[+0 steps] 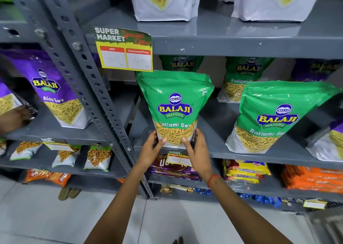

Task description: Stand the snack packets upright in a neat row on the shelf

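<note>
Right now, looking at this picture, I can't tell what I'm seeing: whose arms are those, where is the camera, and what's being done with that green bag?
There is no machine here. A person wears a wide-angle camera on the head, so you look down along their own two bare arms. The left hand and right hand grip the bottom corners of a green Ratlami Sev packet, which stands upright at the front edge of a grey metal shelf. A second green packet stands to its right, leaning a little, and more green ones stand behind. Purple Aloo Sev packets sit in the next bay to the left. A yellow price tag hangs from the shelf above. Biscuit packs fill the lower shelves.
</note>
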The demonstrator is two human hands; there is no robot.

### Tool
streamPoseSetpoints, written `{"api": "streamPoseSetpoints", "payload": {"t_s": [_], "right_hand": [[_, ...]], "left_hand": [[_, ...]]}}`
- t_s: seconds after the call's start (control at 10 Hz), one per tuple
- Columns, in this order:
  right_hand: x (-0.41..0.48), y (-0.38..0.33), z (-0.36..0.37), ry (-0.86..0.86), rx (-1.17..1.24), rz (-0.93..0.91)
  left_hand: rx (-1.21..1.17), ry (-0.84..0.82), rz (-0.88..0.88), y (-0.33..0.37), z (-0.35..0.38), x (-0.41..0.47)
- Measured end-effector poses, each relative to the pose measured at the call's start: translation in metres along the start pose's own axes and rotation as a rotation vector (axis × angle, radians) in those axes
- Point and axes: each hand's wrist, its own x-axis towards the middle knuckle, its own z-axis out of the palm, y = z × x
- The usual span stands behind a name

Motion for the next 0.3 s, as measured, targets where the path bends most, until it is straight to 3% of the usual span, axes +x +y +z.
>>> {"api": "streamPoseSetpoints", "payload": {"t_s": [0.1,0.2,0.3], "right_hand": [[-0.001,-0.006,-0.007,-0.041,-0.018,0.008],[0.002,-0.005,-0.018,-0.067,-0.210,0.005],[0.005,-0.014,-0.037,-0.099,-0.560,0.022]], "left_hand": [[0.038,-0.038,-0.054,0.009,-0.004,-0.004],[0.165,-0.022,-0.156,0.019,0.000,-0.010],[0.488,0.139,-0.254,0.040,0.011,-0.024]]}}
